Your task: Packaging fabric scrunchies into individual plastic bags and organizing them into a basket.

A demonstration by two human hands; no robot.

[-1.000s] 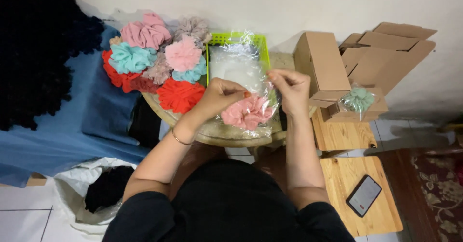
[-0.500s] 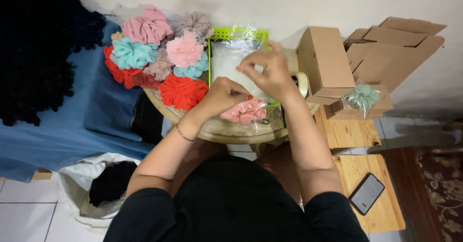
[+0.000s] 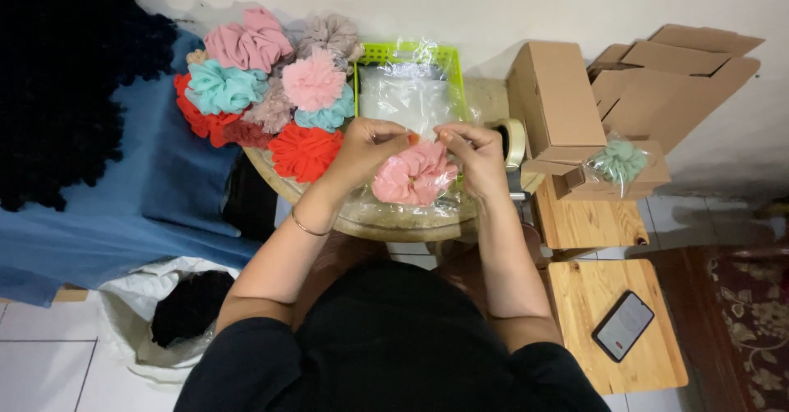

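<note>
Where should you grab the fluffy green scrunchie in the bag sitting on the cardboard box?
Pinch the loose plastic top of the bagged green scrunchie, coming from above. It lies on the cardboard box, open to the sky, and the crinkly clear bag probably gives an easier pinch than the puffy fabric inside.

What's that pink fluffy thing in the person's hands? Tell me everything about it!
It is a pink scrunchie, a ruffled ring of soft, thin-looking fabric, bunched into folds. It sits inside a clear plastic bag that crinkles and shines around it. The left hand and right hand pinch the bag's top edge just above it, so it hangs low in the bag. It rests over the round table, in front of a green basket, with a red scrunchie lying to its left.
</note>
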